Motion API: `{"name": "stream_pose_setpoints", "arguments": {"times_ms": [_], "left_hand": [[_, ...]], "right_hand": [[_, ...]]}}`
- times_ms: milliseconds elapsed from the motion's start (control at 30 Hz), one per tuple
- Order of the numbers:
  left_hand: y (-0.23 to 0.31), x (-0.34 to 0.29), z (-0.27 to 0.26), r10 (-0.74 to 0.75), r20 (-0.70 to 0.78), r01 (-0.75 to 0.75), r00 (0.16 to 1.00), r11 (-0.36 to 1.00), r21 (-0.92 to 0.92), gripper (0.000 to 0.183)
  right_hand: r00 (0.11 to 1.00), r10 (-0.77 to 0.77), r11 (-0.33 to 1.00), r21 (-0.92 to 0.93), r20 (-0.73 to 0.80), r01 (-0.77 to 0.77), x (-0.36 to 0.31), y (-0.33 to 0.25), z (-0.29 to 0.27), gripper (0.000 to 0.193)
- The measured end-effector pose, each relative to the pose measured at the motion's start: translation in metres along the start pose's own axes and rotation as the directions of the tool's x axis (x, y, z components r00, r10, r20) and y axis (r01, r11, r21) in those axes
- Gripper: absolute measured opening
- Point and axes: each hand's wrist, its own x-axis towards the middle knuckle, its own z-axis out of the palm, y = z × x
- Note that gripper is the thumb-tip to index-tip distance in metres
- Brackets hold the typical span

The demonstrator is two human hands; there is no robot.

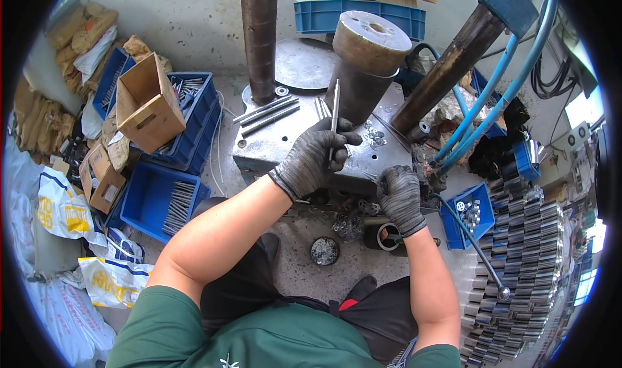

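Note:
My left hand (310,159), in a dark grey glove, is closed round a slim metal rod (335,102) that stands nearly upright above the steel press table (272,149). My right hand (400,198), gloved alike, is at the table's front right edge with its fingers pinched together. What they hold, if anything, is too small to make out. Several loose rods (271,114) lie on the table left of my left hand. Small metal rings (374,137) are scattered to its right. Behind the hands rises a thick steel cylinder (372,47), with a round metal plate (304,67) beside it.
Steel columns (260,37) flank the table, and blue hoses (483,118) run down its right side. A lever with a ball end (476,251) slants toward me at right, before stacked metal tubes (518,271). A blue crate (162,199) holding rods stands at left.

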Motion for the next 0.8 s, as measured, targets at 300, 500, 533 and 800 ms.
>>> {"name": "stream_pose_setpoints", "arguments": {"times_ms": [300, 500, 533, 800], "left_hand": [[-0.021, 0.002, -0.005, -0.03, -0.079, 0.069, 0.996, 0.832, 0.55, 0.032], [-0.047, 0.001, 0.008, -0.091, -0.017, 0.074, 0.996, 0.675, 0.735, 0.037], [-0.05, 0.001, 0.009, -0.103, 0.0, 0.067, 0.995, 0.646, 0.761, 0.04], [-0.05, -0.001, 0.012, -0.107, 0.128, -0.033, 0.986, 0.63, 0.776, 0.034]], "right_hand": [[0.838, 0.535, 0.353, 0.871, 0.11, -0.34, 0.002, -0.016, -0.002, 0.024], [0.739, 0.567, -0.159, 0.929, 0.363, -0.334, -0.005, -0.042, -0.028, 0.026], [0.718, 0.583, -0.196, 0.923, 0.381, -0.331, -0.001, -0.051, -0.033, 0.024], [0.683, 0.454, -0.328, 0.82, 0.572, -0.469, -0.008, -0.045, -0.037, 0.019]]}}
